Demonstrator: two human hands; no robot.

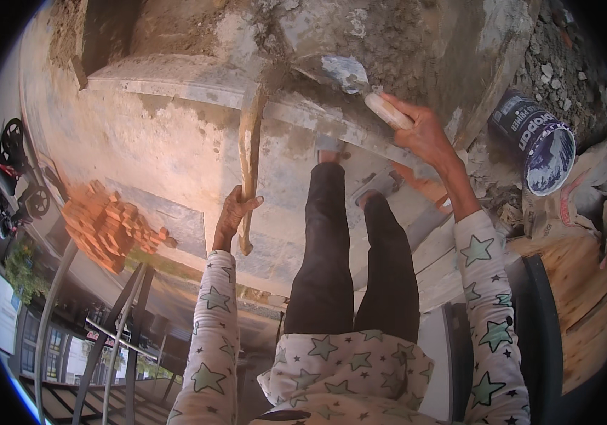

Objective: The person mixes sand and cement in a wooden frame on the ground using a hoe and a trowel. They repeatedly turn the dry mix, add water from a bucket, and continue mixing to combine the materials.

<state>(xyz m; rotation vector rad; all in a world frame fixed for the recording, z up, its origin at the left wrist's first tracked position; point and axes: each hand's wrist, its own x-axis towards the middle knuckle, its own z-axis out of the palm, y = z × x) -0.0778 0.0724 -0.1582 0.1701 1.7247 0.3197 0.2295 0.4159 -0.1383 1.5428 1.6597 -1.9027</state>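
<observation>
My right hand (pixel 420 131) is closed round the pale handle of a trowel (pixel 346 74). The trowel's metal blade points left, smeared with grey mortar, over a low ledge. My left hand (pixel 232 214) grips a rough wooden handle (pixel 249 142) near its lower end. That handle slants up across the ledge edge, and its far end meets the wet mortar (pixel 388 42), so I cannot make out what is fixed there.
A dark paint bucket (pixel 540 145) with a white-smeared mouth lies tilted at the right beside rubble (pixel 554 67) and torn sacks (pixel 579 195). A pile of orange bricks (pixel 109 223) sits at the left, near metal poles (pixel 116 333). Wooden boards (pixel 586 312) stand at lower right.
</observation>
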